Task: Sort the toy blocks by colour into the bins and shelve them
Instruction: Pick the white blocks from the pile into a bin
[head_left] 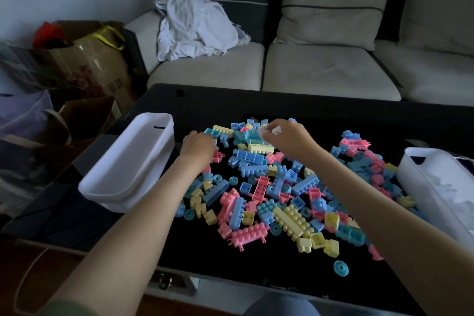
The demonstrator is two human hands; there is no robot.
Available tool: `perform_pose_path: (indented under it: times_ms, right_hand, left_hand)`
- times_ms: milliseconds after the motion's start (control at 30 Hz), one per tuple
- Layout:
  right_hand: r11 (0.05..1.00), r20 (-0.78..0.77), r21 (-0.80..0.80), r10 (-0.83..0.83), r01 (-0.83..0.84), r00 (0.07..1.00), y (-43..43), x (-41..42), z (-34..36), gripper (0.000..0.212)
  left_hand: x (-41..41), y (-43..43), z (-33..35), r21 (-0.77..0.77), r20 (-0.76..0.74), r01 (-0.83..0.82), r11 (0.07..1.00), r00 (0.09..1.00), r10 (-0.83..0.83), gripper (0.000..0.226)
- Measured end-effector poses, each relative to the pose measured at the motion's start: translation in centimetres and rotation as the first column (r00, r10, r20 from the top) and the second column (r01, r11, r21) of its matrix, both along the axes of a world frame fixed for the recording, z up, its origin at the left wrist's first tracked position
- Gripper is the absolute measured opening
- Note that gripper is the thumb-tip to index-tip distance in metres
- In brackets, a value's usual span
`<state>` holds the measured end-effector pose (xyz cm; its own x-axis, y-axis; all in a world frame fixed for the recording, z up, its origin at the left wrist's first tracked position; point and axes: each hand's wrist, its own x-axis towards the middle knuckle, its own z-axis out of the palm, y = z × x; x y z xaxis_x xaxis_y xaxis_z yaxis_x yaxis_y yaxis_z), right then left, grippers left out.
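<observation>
Your right hand (284, 137) pinches white blocks (275, 131), probably headed for the right-edge bin (413, 174). Left hand (198, 147) sits in the pile (269, 187), can't tell its grip.

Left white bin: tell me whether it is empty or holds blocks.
Empty, as far as the view shows: the left white bin shows only bare white inner walls, with nothing inside.
</observation>
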<state>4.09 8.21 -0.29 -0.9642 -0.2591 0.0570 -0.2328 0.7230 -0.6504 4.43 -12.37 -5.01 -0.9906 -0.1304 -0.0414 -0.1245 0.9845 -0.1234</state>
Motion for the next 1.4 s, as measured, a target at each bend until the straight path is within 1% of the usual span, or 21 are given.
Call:
perform_pose_path:
  times_ms: [133, 200, 267, 367, 433, 500, 600, 700, 800, 900, 967, 1033, 1067, 1100, 1133, 1233, 1267, 1300, 1333, 1367, 1400]
  right_hand:
    - [0.999, 0.065, 0.042, -0.003, 0.001, 0.998, 2.5, 0.8, -0.1, 0.028]
    - [0.998, 0.076, 0.065, -0.008, 0.003, 0.997, 3.6, 1.3, -0.2, 0.028]
    - [0.998, 0.058, 0.056, -0.025, 0.022, 0.998, 4.3, 1.5, -0.3, 0.029]
    - [0.993, 0.068, 0.051, -0.112, 0.109, 0.991, 6.2, 1.5, 0.2, 0.026]
    - [0.98, 0.054, 0.068, -0.192, 0.189, 0.98, 8.3, 1.7, 0.7, 0.022]
    - [0.963, -0.02, 0.111, -0.247, 0.247, 0.969, 11.1, 2.0, 1.1, 0.024]
    - [0.918, -0.117, 0.208, -0.319, 0.338, 0.94, 16.4, 2.8, 1.3, 0.026]
    - [0.873, -0.121, 0.24, -0.406, 0.424, 0.906, 21.7, 3.5, 1.4, 0.028]
    - [0.844, -0.098, 0.282, -0.447, 0.456, 0.889, 25.7, 4.3, 1.4, 0.027]
    - [0.834, -0.08, 0.373, -0.409, 0.408, 0.909, 28.3, 4.9, 0.9, 0.026]
    - [0.825, -0.088, 0.446, -0.345, 0.347, 0.934, 29.9, 5.6, 0.4, 0.035]
    - [0.809, -0.142, 0.51, -0.256, 0.293, 0.956, 31.0, 5.9, -0.3, 0.048]
    - [0.813, -0.177, 0.52, -0.198, 0.262, 0.964, 31.3, 6.1, -0.5, 0.05]
    - [0.842, -0.178, 0.477, -0.187, 0.251, 0.966, 31.2, 6.3, -0.3, 0.049]
    - [0.853, -0.189, 0.465, -0.168, 0.239, 0.968, 31.3, 6.6, -0.1, 0.048]
    - [0.894, -0.084, 0.329, -0.292, 0.304, 0.953, 31.6, 7.1, 0.2, 0.042]
    - [0.89, -0.034, 0.329, -0.322, 0.315, 0.946, 31.7, 7.2, 0.1, 0.037]
    - [0.902, -0.031, 0.318, -0.296, 0.29, 0.955, 31.7, 7.2, -0.1, 0.033]
    - [0.918, -0.024, 0.334, -0.218, 0.213, 0.976, 31.8, 7.3, -0.3, 0.034]
    - [0.916, 0.003, 0.366, -0.18, 0.166, 0.984, 31.9, 7.1, -0.5, 0.036]
    - [0.924, 0.039, 0.355, -0.167, 0.143, 0.985, 32.2, 6.7, -0.7, 0.035]
  left_hand:
    - [0.4, 1.4, 0.0, 0.07, -0.03, -0.057, 0.996, 0.998, 0.059, 0.021]
    - [0.7, 2.1, 0.2, 0.059, -0.095, -0.059, 0.997, 0.993, 0.065, 0.024]
    - [0.8, 2.7, 0.5, 0.065, -0.198, -0.051, 0.997, 0.978, 0.063, 0.026]
    - [0.7, 4.7, 1.5, 0.123, -0.327, 0.025, 0.992, 0.945, 0.017, 0.024]
    - [0.7, 7.1, 2.6, 0.173, -0.357, 0.119, 0.978, 0.933, -0.05, 0.022]
    - [0.8, 9.8, 3.5, 0.271, -0.321, 0.211, 0.939, 0.94, -0.119, 0.022]
    - [1.2, 14.4, 4.5, 0.402, -0.211, 0.317, 0.859, 0.945, -0.25, 0.022]
    - [2.2, 19.3, 5.4, 0.487, -0.183, 0.422, 0.765, 0.906, -0.382, 0.019]
    - [3.3, 23.5, 6.1, 0.536, -0.19, 0.507, 0.675, 0.852, -0.489, 0.02]
    - [4.1, 27.1, 6.5, 0.562, -0.212, 0.566, 0.603, 0.804, -0.556, 0.022]
    - [4.8, 29.9, 6.6, 0.557, -0.228, 0.607, 0.567, 0.768, -0.599, 0.022]
    - [5.3, 31.9, 6.3, 0.531, -0.235, 0.675, 0.513, 0.699, -0.676, 0.017]
    - [5.6, 32.8, 6.1, 0.516, -0.231, 0.709, 0.481, 0.656, -0.719, 0.015]
    - [5.8, 33.4, 5.9, 0.502, -0.221, 0.733, 0.459, 0.622, -0.751, 0.014]
    - [6.0, 34.1, 5.7, 0.494, -0.21, 0.747, 0.444, 0.599, -0.773, 0.013]
    - [6.3, 35.5, 5.4, 0.484, -0.186, 0.754, 0.444, 0.585, -0.79, 0.013]
    - [6.2, 35.9, 5.3, 0.482, -0.166, 0.749, 0.454, 0.587, -0.792, 0.015]
    - [6.2, 36.2, 5.2, 0.473, -0.137, 0.745, 0.471, 0.59, -0.796, 0.018]
    - [6.0, 36.5, 5.1, 0.452, -0.105, 0.745, 0.491, 0.591, -0.8, 0.023]
    - [5.9, 36.8, 4.9, 0.421, -0.079, 0.751, 0.509, 0.589, -0.804, 0.03]
    - [5.8, 37.1, 4.7, 0.394, -0.063, 0.757, 0.522, 0.588, -0.806, 0.039]
